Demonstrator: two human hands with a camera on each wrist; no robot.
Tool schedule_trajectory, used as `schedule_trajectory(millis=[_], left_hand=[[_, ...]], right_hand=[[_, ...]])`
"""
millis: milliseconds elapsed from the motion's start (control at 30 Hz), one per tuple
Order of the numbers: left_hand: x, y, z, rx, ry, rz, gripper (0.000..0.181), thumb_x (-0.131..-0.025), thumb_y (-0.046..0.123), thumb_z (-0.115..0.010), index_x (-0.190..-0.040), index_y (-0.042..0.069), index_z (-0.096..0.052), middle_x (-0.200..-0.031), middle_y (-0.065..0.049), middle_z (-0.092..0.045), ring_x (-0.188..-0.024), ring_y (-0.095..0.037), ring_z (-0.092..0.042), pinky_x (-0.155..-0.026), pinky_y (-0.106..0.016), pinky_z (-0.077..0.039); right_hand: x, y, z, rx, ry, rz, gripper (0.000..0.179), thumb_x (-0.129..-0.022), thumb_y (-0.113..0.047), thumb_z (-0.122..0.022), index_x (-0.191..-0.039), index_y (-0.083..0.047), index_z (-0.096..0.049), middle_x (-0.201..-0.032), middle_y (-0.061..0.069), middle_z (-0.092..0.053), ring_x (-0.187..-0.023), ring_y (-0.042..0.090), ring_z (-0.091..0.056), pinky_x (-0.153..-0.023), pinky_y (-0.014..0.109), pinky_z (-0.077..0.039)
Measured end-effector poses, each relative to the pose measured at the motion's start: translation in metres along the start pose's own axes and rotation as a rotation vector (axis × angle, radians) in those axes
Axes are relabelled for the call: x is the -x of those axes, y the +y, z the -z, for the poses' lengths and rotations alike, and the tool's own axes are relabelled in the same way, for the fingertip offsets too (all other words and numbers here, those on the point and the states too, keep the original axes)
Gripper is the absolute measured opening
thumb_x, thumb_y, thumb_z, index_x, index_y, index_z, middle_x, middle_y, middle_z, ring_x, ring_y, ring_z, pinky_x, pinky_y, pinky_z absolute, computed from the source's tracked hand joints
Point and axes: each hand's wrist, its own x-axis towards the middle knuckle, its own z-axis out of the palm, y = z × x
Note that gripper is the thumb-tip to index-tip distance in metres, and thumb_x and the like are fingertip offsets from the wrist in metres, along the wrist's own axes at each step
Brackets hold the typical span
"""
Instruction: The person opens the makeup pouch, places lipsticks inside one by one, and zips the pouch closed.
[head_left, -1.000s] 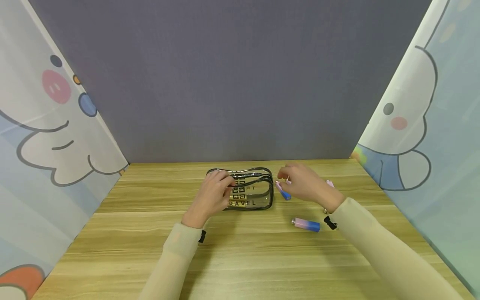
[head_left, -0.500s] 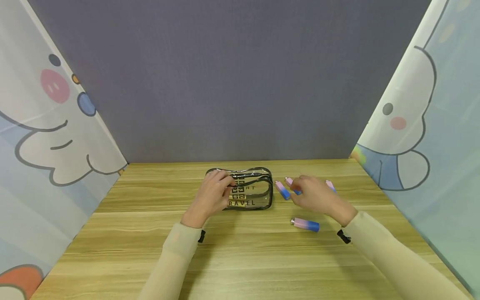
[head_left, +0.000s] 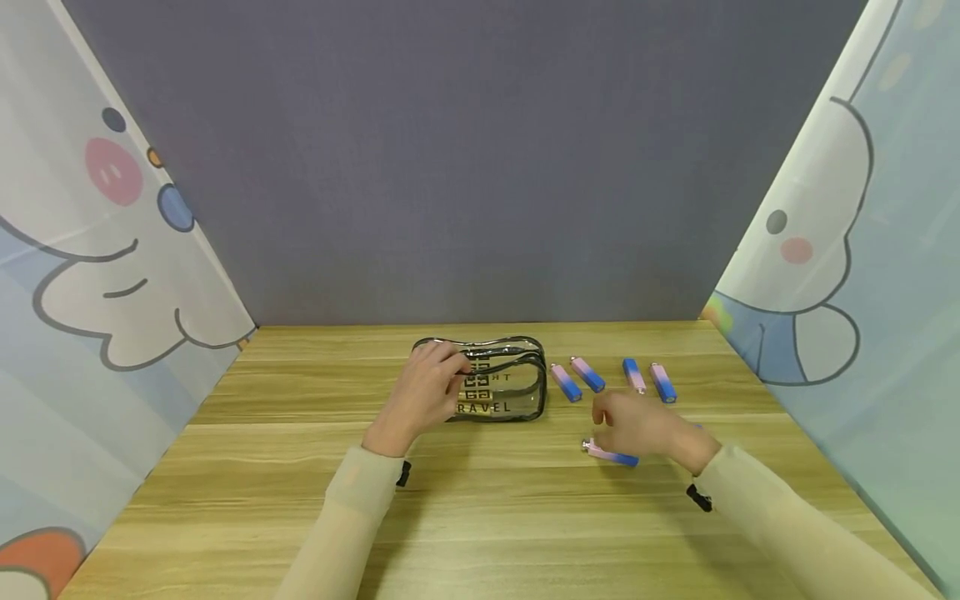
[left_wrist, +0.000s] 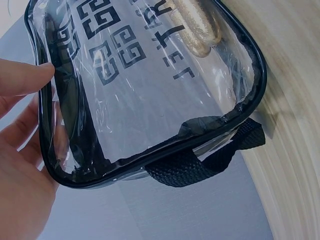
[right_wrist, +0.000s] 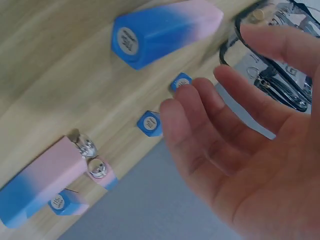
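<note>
My left hand [head_left: 423, 385] grips the top edge of a clear zip pouch [head_left: 525, 385] with black piping and lettering. In the left wrist view, the thumb [left_wrist: 25, 77] lies on the near side of that edge and fingers are behind it. Gold tubes [left_wrist: 197, 30] show through the clear plastic. My right hand [head_left: 643, 423] hovers over a pink-and-blue lipstick-like tube [head_left: 621, 458] that it partly covers. The right wrist view has this hand's fingers loosely bent with nothing between them, apart from the closest tube [right_wrist: 165, 31].
More pink-and-blue tubes lie behind the right hand: two beside the pouch, one [head_left: 566, 383] and another [head_left: 587, 375], and two farther right, one [head_left: 633, 375] and its neighbour [head_left: 663, 383]. Another blue end [head_left: 699, 427] peeks out by the right wrist. A grey panel [head_left: 480, 167] stands behind the wooden table [head_left: 225, 500].
My right hand has moved away from the pouch, rightward and toward the front, over the front tube. The tubes behind it are uncovered. My left hand stays on the pouch.
</note>
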Motion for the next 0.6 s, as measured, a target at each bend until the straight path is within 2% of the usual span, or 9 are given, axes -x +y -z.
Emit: schedule_trajectory(millis=[167, 267, 600], left_hand=[[0.000, 0.000, 0.000, -0.003, -0.011, 0.008, 0.019, -0.084, -0.007, -0.072, -0.091, 0.010, -0.074, -0.097, -0.004, -0.067, -0.093, -0.026, -0.062, -0.090, -0.043, -0.050], [0.000, -0.001, 0.000, -0.002, -0.014, 0.012, 0.019, -0.084, -0.007, -0.071, -0.091, 0.010, -0.074, -0.097, -0.004, -0.067, -0.094, -0.026, -0.062, -0.090, -0.043, -0.050], [0.000, -0.001, -0.001, -0.013, -0.021, 0.010, 0.019, -0.083, -0.006, -0.074, -0.092, 0.010, -0.074, -0.098, -0.004, -0.068, -0.095, -0.025, -0.063, -0.091, -0.042, -0.051]], right_hand=[[0.001, 0.003, -0.007, 0.018, -0.052, -0.014, 0.016, -0.084, -0.016, -0.081, -0.092, -0.013, -0.067, -0.084, -0.003, -0.058, -0.064, 0.013, -0.049, -0.058, 0.031, -0.042], [0.001, 0.004, -0.010, 0.043, -0.066, -0.003, 0.018, -0.082, -0.011, -0.081, -0.086, -0.016, -0.064, -0.081, -0.004, -0.057, -0.064, 0.013, -0.049, -0.056, 0.031, -0.041], [-0.005, 0.010, -0.016, 0.089, -0.023, 0.081, 0.021, -0.081, -0.002, -0.076, -0.083, -0.017, -0.061, -0.075, -0.004, -0.053, -0.066, 0.012, -0.045, -0.058, 0.028, -0.036]])
